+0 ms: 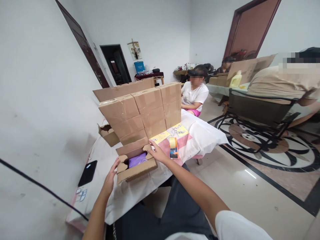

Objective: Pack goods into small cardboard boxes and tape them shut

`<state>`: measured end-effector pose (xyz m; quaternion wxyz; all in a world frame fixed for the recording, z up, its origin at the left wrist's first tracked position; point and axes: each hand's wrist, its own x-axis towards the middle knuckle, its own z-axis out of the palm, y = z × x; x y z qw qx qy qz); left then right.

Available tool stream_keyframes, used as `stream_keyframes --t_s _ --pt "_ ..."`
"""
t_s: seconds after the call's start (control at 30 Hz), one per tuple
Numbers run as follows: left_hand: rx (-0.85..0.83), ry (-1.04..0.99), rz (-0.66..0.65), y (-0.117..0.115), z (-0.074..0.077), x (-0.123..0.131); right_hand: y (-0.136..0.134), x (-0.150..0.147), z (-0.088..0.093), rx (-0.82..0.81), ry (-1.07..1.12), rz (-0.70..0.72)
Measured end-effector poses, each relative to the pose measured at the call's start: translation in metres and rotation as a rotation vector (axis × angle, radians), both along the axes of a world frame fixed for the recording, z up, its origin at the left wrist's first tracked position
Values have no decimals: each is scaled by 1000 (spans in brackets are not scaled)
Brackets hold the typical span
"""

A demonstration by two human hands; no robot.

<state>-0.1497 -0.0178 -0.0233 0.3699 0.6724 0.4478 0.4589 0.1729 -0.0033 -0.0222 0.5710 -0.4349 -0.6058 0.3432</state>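
An open cardboard box (138,172) stands near the table's front edge, with a purple packet (137,160) inside. Its long back flap is raised and its small end flaps are partly folded in. My left hand (110,177) lies along the box's left end, fingers pressed to its side. On the opposite end, my right hand (158,152) grips the right end by its flap, thumb and fingers slightly apart. Part of each hand's fingers is hidden by the cardboard. Right of the box, a tape dispenser (173,147) with an orange frame stands on the cloth.
Taped cartons (152,108) are stacked behind the box. Another open box (109,135) stands to their left, and a black phone-like slab (87,173) lies on the white tablecloth (200,130). A person (196,91) sits beyond the table; others work at right near a chair (260,113).
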Motion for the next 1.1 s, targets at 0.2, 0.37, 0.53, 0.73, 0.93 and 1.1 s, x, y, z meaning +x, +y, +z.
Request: stream_keyframes --t_s 0.2,0.37,0.53,0.73,0.93,1.1 --pt "-63 -76 64 -17 -9 12 -4 5 -10 30 67 56" --pt "-162 -329 430 -11 -13 48 -2 3 -14 70 97 44" --pt "-136 -398 521 -11 -8 69 -4 4 -17 86 116 61" --pt "-114 -355 476 -11 -7 64 -9 6 -19 76 164 99" --pt "-159 -478 529 -8 -20 73 -6 1 -24 108 204 59" --pt "-116 -482 601 -11 -24 83 -1 -1 -25 133 207 12"
